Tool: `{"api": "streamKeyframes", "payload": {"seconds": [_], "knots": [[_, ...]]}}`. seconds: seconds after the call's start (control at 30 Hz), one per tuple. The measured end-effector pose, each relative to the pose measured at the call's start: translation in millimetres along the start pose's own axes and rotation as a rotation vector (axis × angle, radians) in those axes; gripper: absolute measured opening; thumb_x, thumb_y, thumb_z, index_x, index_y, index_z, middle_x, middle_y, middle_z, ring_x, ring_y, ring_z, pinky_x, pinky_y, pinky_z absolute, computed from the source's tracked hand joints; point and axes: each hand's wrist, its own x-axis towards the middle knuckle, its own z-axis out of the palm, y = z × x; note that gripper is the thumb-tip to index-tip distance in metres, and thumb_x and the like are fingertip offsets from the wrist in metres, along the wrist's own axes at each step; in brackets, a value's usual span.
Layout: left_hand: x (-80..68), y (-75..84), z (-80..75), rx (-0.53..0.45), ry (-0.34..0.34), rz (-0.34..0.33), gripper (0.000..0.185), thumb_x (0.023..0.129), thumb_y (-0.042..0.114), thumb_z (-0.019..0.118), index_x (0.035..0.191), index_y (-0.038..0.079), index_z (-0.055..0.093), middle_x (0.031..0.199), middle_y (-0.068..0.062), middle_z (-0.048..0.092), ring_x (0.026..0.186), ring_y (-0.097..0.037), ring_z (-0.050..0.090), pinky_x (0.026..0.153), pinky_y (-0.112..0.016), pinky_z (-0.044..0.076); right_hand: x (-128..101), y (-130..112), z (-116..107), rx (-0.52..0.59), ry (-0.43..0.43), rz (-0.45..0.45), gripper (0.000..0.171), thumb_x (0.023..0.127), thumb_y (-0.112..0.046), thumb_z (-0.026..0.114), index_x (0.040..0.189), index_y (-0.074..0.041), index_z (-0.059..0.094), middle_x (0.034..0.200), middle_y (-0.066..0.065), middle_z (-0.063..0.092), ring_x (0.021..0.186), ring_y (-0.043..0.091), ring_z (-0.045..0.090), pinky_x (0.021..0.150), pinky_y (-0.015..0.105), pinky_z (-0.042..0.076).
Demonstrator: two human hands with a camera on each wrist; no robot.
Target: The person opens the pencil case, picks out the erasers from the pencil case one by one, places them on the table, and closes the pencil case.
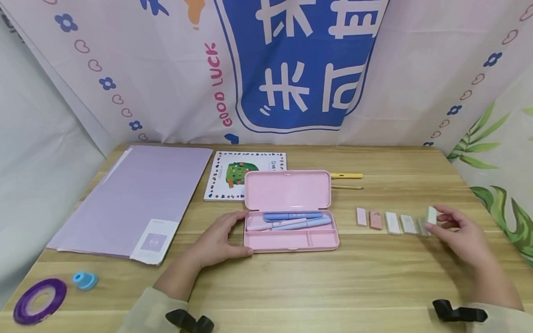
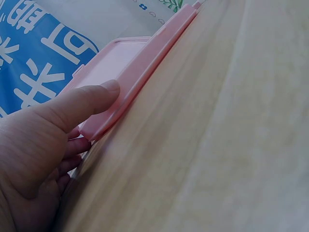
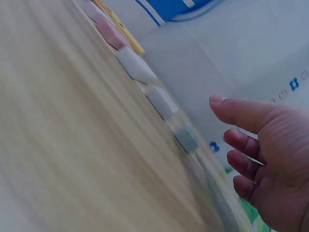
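Observation:
My left hand point(image 1: 216, 240) grips the left end of an open pink pencil case point(image 1: 277, 241). Its thumb lies along the case's front wall in the left wrist view, and other fingers reach behind the end. Several blue and pale pens point(image 1: 296, 222) lie in the back compartment. To the right, the thumb and a finger of my right hand point(image 1: 464, 236) pinch a pale eraser point(image 1: 431, 215) at the end of a row of erasers. In the right wrist view the fingers are partly curled, and a greyish-green eraser point(image 3: 186, 139) lies apart from them.
The row includes a light pink eraser point(image 1: 361, 217), a darker pink one point(image 1: 375, 220) and white ones point(image 1: 392, 223). Behind the case are a booklet point(image 1: 218, 186) and a yellow pen point(image 1: 347, 176). A lilac folder point(image 1: 141, 193), purple tape roll point(image 1: 40, 301) and blue cap-like piece point(image 1: 85, 280) lie left.

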Motion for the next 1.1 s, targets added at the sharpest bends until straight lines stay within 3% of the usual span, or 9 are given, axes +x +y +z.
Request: {"api": "streamKeyframes", "payload": {"seconds": [0.2, 0.27, 0.4, 0.5, 0.8, 0.97, 1.1], "knots": [[0.1, 0.0, -0.1, -0.007, 0.000, -0.003, 0.094, 0.073, 0.044, 0.084, 0.149, 0.010, 0.039, 0.153, -0.016, 0.040, 0.144, -0.038, 0.033, 0.118, -0.057, 0.028, -3.1, 20.2, -12.8, -0.065, -0.041, 0.011, 0.062, 0.092, -0.025, 0.069, 0.138, 0.007, 0.045, 0.090, -0.037, 0.044, 0.079, -0.018, 0.043, 0.063, 0.007, 0.042], [0.2, -0.4, 0.1, -0.005, 0.002, -0.003, 0.094, 0.073, 0.044, 0.084, 0.148, 0.010, 0.039, 0.153, -0.015, 0.040, 0.144, -0.037, 0.033, 0.118, -0.056, 0.028, -2.6, 22.9, -13.9, -0.113, -0.070, 0.017, 0.063, 0.092, -0.028, 0.069, 0.138, 0.008, 0.044, 0.092, -0.031, 0.048, 0.078, -0.019, 0.043, 0.063, 0.007, 0.041], [0.0, -0.8, 0.5, -0.003, 0.001, -0.003, 0.094, 0.073, 0.045, 0.084, 0.148, 0.010, 0.039, 0.153, -0.016, 0.040, 0.144, -0.038, 0.033, 0.118, -0.057, 0.029, -1.0, 25.1, -15.8, -0.198, -0.147, 0.023, 0.066, 0.093, -0.032, 0.067, 0.140, 0.008, 0.043, 0.108, 0.005, 0.062, 0.078, -0.022, 0.040, 0.063, 0.009, 0.039], [0.1, -0.4, 0.4, -0.003, 0.000, -0.004, 0.094, 0.073, 0.045, 0.084, 0.149, 0.011, 0.039, 0.153, -0.016, 0.040, 0.144, -0.038, 0.033, 0.118, -0.057, 0.029, -0.1, 25.2, -17.8, -0.246, -0.198, 0.020, 0.066, 0.095, -0.033, 0.065, 0.141, 0.009, 0.042, 0.120, 0.029, 0.056, 0.079, -0.025, 0.035, 0.064, 0.012, 0.038], [0.1, 0.0, 0.3, -0.003, 0.003, -0.007, 0.095, 0.073, 0.045, 0.084, 0.149, 0.010, 0.039, 0.153, -0.016, 0.040, 0.144, -0.037, 0.033, 0.118, -0.056, 0.029, 3.3, 22.5, -21.2, -0.291, -0.260, 0.027, 0.070, 0.096, -0.038, 0.061, 0.142, 0.010, 0.039, 0.126, 0.034, 0.054, 0.085, -0.018, 0.037, 0.071, 0.019, 0.039], [0.0, -0.8, 0.6, 0.001, 0.008, 0.000, 0.094, 0.073, 0.044, 0.084, 0.148, 0.010, 0.040, 0.152, -0.015, 0.041, 0.143, -0.037, 0.034, 0.118, -0.056, 0.029, -0.5, 22.3, -23.2, -0.204, -0.254, 0.080, 0.073, 0.099, -0.039, 0.056, 0.147, 0.009, 0.031, 0.132, 0.036, 0.047, 0.082, -0.026, 0.032, 0.067, 0.011, 0.039], [-0.1, -0.8, 0.6, 0.001, 0.010, 0.001, 0.094, 0.073, 0.044, 0.084, 0.148, 0.010, 0.040, 0.152, -0.015, 0.041, 0.143, -0.037, 0.034, 0.118, -0.056, 0.029, -2.1, 17.1, -22.9, -0.143, -0.195, 0.132, 0.073, 0.100, -0.042, 0.051, 0.149, 0.007, 0.028, 0.135, 0.036, 0.043, 0.081, -0.026, 0.031, 0.064, 0.008, 0.038]]}}
